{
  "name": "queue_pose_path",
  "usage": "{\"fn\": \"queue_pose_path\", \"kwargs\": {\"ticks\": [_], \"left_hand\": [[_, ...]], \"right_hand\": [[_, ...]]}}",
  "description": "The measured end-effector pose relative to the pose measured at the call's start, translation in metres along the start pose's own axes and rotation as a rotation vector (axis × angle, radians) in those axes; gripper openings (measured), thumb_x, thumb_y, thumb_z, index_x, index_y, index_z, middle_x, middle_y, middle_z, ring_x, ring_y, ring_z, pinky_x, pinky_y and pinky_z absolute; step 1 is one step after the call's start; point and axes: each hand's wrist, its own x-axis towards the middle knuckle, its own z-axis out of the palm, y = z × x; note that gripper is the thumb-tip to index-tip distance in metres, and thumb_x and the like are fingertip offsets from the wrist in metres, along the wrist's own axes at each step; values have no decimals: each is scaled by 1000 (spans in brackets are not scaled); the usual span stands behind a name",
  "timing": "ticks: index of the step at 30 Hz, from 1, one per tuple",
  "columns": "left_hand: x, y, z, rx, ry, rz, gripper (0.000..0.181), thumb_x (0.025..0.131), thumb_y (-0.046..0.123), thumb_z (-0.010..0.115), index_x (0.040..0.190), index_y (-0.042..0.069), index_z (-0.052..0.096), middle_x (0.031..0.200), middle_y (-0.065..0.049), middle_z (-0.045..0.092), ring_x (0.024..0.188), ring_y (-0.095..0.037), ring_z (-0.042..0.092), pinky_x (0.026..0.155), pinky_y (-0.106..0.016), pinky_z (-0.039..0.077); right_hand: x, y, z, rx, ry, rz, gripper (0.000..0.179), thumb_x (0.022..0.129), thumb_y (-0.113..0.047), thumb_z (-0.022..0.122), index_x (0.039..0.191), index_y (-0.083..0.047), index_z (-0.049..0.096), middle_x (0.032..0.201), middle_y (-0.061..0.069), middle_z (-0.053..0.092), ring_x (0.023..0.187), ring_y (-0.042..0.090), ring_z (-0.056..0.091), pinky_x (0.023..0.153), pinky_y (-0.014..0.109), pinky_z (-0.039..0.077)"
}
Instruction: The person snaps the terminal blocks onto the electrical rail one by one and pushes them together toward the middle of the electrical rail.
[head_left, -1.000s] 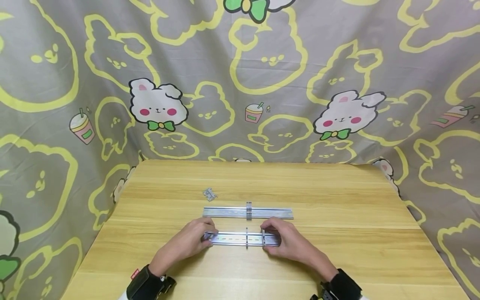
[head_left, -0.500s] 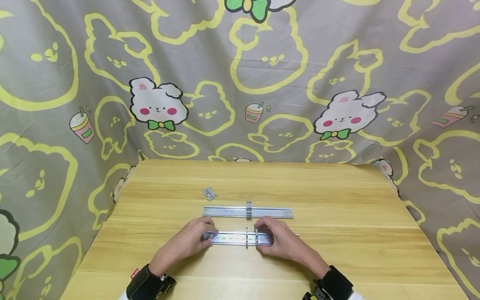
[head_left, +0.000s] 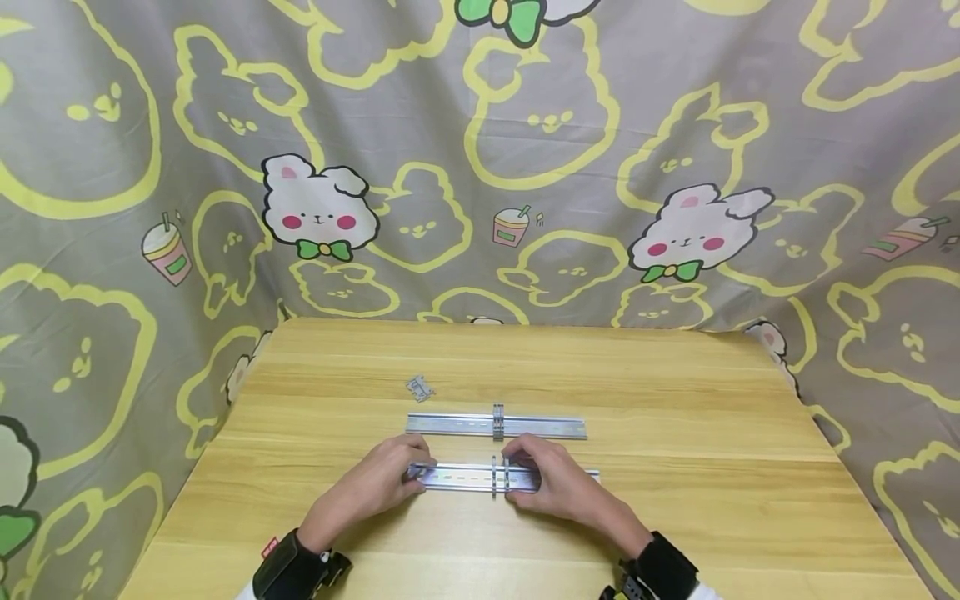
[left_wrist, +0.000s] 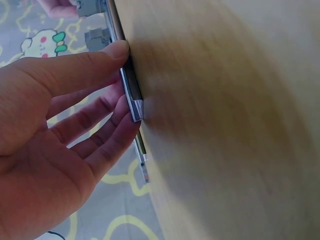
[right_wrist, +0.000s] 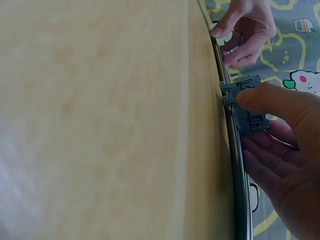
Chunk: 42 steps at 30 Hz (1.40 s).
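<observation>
A slotted metal DIN rail (head_left: 457, 479) lies on the table in front of me. My left hand (head_left: 390, 477) holds its left end, thumb on the near edge and fingers at the far side; the left wrist view shows that rail end (left_wrist: 134, 95) between them. My right hand (head_left: 562, 482) pinches a grey DIN rail clip (head_left: 507, 477) that sits across the rail. Just left of it on the same rail is another grey clip (head_left: 493, 477), with a narrow gap between the two. The right wrist view shows my right thumb (right_wrist: 255, 99) against the grey clips.
Behind it lies a second DIN rail (head_left: 450, 425), parallel, with several grey clips (head_left: 498, 422) grouped near its middle. A loose grey clip (head_left: 419, 388) lies farther back on the wooden table (head_left: 660, 375). A patterned curtain (head_left: 420, 108) surrounds the table's back and sides.
My right hand has slid its clip leftward along the near rail, close to the other clip. More of the rail's right end shows now. The left hand has kept its place.
</observation>
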Motion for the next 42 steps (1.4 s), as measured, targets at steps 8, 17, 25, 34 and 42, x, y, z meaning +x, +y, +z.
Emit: {"fn": "queue_pose_path", "kwargs": {"ticks": [8, 17, 25, 34, 42], "left_hand": [[-1, -2, 0, 0, 1, 1, 31, 77, 6, 87, 107, 6, 79, 103, -2, 69, 94, -16, 65, 84, -33, 59], [-2, -4, 1, 1, -7, -7, 30, 78, 7, 86, 107, 7, 79, 105, -2, 69, 95, -15, 64, 86, -34, 59], [-2, -4, 0, -1, -6, 5, 29, 80, 7, 85, 108, 6, 78, 105, -3, 69, 94, -16, 64, 86, -32, 59], [0, -6, -1, -15, 10, 24, 26, 79, 5, 85, 104, 7, 79, 99, -1, 68, 88, -14, 63, 79, -26, 58], [-1, -6, -1, -13, -5, 28, 27, 79, 6, 86, 105, 7, 79, 100, -1, 68, 89, -15, 63, 80, -28, 58]], "right_hand": [[1, -1, 2, 0, -1, -5, 54, 74, -11, 91, 120, -6, 62, 117, 4, 69, 109, 17, 68, 96, 30, 57], [2, -3, -4, -11, -37, -22, 61, 76, -12, 91, 127, -4, 60, 123, 7, 67, 114, 22, 67, 99, 36, 56], [34, -24, -45, -75, -81, -109, 50, 89, -18, 80, 134, -7, 59, 129, 8, 65, 119, 24, 63, 101, 41, 55], [119, -44, -52, -336, -221, -166, 60, 92, -19, 78, 146, -10, 51, 143, 9, 51, 129, 25, 54, 103, 36, 52], [172, -45, -23, -482, -365, -134, 69, 91, -16, 79, 151, -11, 46, 147, 13, 47, 131, 26, 49, 107, 36, 48]]}}
